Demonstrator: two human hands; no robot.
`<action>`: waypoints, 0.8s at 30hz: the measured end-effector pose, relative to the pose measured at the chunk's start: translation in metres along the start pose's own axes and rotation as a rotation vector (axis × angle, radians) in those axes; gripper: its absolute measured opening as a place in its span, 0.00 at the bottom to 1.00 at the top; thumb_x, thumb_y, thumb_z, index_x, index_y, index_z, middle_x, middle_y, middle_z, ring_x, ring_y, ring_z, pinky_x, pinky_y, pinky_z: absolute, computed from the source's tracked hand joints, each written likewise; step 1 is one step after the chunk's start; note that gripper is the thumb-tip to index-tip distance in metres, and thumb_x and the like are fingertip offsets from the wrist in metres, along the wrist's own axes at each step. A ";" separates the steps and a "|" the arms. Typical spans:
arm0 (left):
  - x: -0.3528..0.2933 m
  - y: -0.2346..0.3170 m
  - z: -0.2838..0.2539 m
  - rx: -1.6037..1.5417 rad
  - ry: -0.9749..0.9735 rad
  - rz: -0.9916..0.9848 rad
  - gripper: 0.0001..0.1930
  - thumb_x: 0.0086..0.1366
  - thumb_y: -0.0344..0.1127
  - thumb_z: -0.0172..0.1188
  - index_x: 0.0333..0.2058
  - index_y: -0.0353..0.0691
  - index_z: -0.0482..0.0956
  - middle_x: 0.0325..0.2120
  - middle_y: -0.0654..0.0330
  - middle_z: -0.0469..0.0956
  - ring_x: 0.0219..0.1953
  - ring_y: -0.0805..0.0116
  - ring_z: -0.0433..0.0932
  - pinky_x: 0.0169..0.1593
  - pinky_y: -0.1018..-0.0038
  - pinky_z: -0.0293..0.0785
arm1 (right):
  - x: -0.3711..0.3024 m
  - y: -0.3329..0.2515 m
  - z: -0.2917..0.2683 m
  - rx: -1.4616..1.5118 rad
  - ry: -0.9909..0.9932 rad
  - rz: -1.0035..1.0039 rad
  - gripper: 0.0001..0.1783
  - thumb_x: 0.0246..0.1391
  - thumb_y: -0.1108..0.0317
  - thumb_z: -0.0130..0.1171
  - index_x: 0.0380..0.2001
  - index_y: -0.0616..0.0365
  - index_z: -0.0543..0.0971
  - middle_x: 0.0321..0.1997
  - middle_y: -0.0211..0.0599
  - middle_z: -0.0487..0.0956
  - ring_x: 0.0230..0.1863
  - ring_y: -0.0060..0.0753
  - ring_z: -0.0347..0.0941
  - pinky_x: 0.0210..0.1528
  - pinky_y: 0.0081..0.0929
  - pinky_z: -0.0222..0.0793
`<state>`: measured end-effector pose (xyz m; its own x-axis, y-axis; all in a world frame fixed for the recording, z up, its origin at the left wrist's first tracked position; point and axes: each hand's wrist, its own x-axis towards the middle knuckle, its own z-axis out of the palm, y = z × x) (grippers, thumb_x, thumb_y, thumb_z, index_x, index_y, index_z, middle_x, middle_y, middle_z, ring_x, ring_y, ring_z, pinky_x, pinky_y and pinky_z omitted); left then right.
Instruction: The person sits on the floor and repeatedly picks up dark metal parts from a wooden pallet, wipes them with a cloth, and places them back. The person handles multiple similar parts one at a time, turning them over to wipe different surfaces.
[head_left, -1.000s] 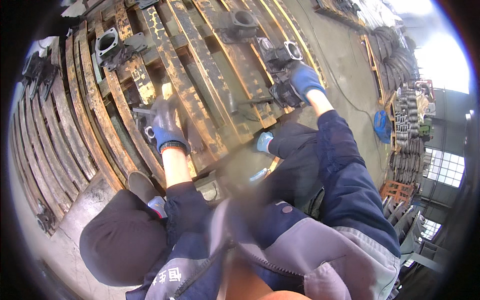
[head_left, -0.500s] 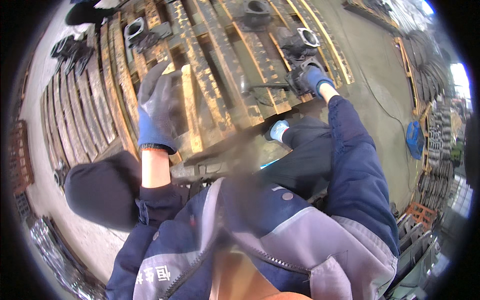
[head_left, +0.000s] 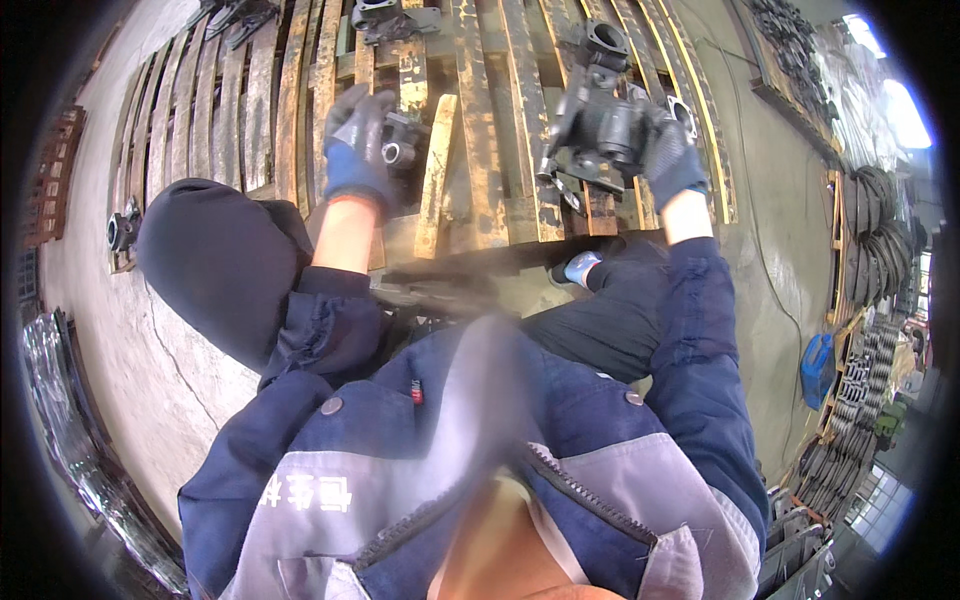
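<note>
My left hand (head_left: 358,150), in a grey and blue work glove, is over the wooden pallet (head_left: 470,120). Its fingers bend beside a small dark metal casting (head_left: 400,150) with a round opening, and they appear to grip it; the palm side is hidden. On the right, my right hand (head_left: 674,160), gloved the same way, is closed on the side of a larger dark metal casting (head_left: 605,130) with cylindrical parts. That casting looks slightly smeared by motion. A loose wooden strip (head_left: 436,180) lies between the hands, nearer to the left one.
More castings sit at the pallet's far side, including one with a round bore (head_left: 605,42) and a flanged one (head_left: 392,20). Another casting (head_left: 123,232) lies at the left edge. Beyond the pallet on the right are a cable (head_left: 765,240) and a blue crate (head_left: 818,370).
The view has shifted, and the pallet appears lower and turned. My left hand now shows a small casting beside its fingers. The casting at my right hand looks larger and more exposed.
</note>
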<state>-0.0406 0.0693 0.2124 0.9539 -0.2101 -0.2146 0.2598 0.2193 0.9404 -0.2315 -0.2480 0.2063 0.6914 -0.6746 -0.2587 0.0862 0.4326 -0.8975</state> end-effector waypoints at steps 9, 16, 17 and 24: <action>0.034 -0.077 -0.067 0.051 0.313 0.000 0.19 0.58 0.33 0.59 0.49 0.38 0.75 0.37 0.59 0.77 0.35 0.70 0.76 0.44 0.75 0.72 | 0.067 0.152 0.081 -0.688 -0.244 -0.156 0.17 0.63 0.58 0.50 0.45 0.58 0.76 0.45 0.42 0.80 0.50 0.34 0.76 0.49 0.31 0.72; 0.060 -0.111 -0.097 0.409 0.328 -0.054 0.20 0.58 0.38 0.59 0.49 0.39 0.78 0.42 0.53 0.82 0.45 0.63 0.79 0.51 0.72 0.72 | 0.020 0.098 0.154 -0.964 -0.286 0.060 0.24 0.58 0.57 0.52 0.51 0.66 0.73 0.42 0.53 0.81 0.45 0.43 0.80 0.49 0.33 0.75; 0.057 -0.119 -0.097 0.466 0.293 -0.059 0.20 0.59 0.41 0.58 0.49 0.42 0.79 0.44 0.50 0.81 0.47 0.59 0.79 0.52 0.70 0.72 | 0.015 0.095 0.169 -1.224 -0.380 -0.068 0.24 0.59 0.56 0.51 0.51 0.65 0.73 0.42 0.53 0.81 0.44 0.43 0.80 0.48 0.34 0.75; 0.023 -0.139 -0.061 0.795 0.100 -0.163 0.17 0.61 0.34 0.57 0.48 0.36 0.80 0.36 0.50 0.82 0.37 0.66 0.78 0.45 0.72 0.72 | -0.008 0.145 0.168 -1.820 -0.661 -0.061 0.22 0.67 0.55 0.42 0.50 0.59 0.77 0.44 0.49 0.80 0.46 0.43 0.78 0.50 0.37 0.73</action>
<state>-0.0451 0.0922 0.0606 0.9319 -0.0870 -0.3521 0.2478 -0.5562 0.7932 -0.1037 -0.0795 0.1381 0.8735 -0.1769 -0.4536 -0.3145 -0.9162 -0.2483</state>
